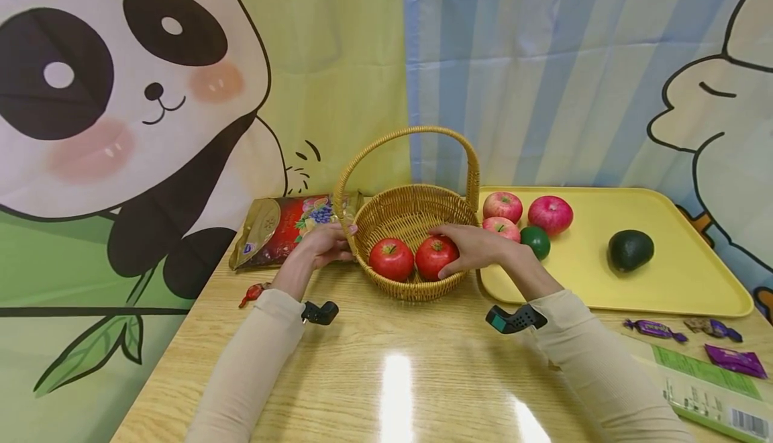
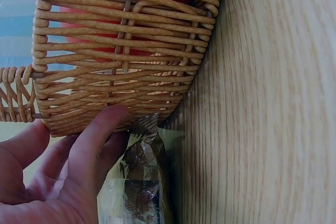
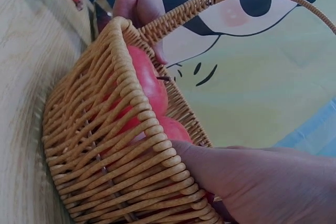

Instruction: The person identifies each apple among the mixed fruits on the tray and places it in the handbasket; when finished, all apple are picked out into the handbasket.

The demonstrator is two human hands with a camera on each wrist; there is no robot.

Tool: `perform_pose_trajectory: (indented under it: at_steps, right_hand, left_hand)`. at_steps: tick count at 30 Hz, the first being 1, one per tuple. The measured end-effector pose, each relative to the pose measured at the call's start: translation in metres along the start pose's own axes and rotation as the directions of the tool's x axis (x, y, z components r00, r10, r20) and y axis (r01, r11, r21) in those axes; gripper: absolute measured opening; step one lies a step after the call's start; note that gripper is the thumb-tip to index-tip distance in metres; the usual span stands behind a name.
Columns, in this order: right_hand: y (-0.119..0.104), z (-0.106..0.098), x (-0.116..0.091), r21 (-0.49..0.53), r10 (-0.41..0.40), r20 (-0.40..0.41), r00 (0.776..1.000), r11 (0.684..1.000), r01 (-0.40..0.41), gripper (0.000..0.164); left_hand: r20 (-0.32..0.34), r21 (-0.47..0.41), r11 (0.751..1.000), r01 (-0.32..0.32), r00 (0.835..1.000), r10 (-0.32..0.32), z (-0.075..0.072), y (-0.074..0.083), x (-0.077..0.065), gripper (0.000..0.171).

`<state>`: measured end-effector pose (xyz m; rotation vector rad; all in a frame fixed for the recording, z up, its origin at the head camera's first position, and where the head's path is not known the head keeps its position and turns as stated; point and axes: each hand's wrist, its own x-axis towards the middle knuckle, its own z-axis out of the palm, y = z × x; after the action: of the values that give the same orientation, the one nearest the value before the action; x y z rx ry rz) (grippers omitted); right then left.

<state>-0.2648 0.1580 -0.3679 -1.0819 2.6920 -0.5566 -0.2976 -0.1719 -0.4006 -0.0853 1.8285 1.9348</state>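
Observation:
A wicker basket (image 1: 401, 290) with a tall arched handle stands on the table, two red apples side by side in it. My left hand (image 1: 325, 245) is at the basket's left side, its thumb by the handle's foot and its fingers against the outer wall, holding it there; the left wrist view shows this hand (image 2: 79, 166) up close. Inside the basket, my right hand (image 1: 474, 248) grips the right-hand apple (image 1: 433, 260), fingers and thumb around it. Beside it lies the left-hand apple (image 1: 391, 260). In the right wrist view the wicker wall partly hides the apples.
Right of the basket, a yellow tray (image 1: 574, 295) bears several pinkish fruits (image 1: 550, 215), a small green fruit (image 1: 535, 241) and an avocado (image 1: 631, 250). A foil bag (image 1: 272, 235) lies behind my left hand. Wrapped candies (image 1: 655, 329) and a green-and-white packet (image 1: 712, 389) lie at front right.

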Motion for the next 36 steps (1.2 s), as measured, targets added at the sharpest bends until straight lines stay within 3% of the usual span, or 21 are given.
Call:
perform_pose_trajectory:
  at_steps: [11, 16, 21, 27, 36]
  right_hand:
    - [0.002, -0.001, -0.016, 0.150, -0.006, -0.160, 0.987, 0.988, 0.030, 0.079]
    - [0.010, -0.016, -0.039, 0.157, 0.027, -0.282, 0.959, 0.987, 0.018, 0.076]
    - [0.038, -0.028, -0.063, 0.092, 0.060, -0.375, 0.925, 0.995, -0.027, 0.071]
    - [0.070, -0.026, -0.077, 0.022, 0.121, -0.358, 0.926, 0.992, -0.121, 0.074]
    - [0.086, -0.011, -0.073, -0.008, 0.130, -0.328, 0.936, 0.990, -0.141, 0.077]
  left_hand:
    - [0.012, 0.007, 1.000, -0.002, 1.000, 0.002, 0.000, -0.002, 0.001, 0.047]
    - [0.004, 0.003, 1.000, -0.005, 1.000, 0.005, 0.001, -0.002, 0.001, 0.047]
    - [-0.003, 0.010, 1.000, -0.005, 1.000, 0.005, 0.000, -0.002, 0.001, 0.046]
    - [0.002, -0.003, 1.000, -0.006, 1.000, 0.006, -0.002, -0.002, 0.002, 0.045]
    - [-0.002, 0.004, 1.000, -0.008, 1.000, 0.008, -0.001, -0.003, 0.003, 0.046]
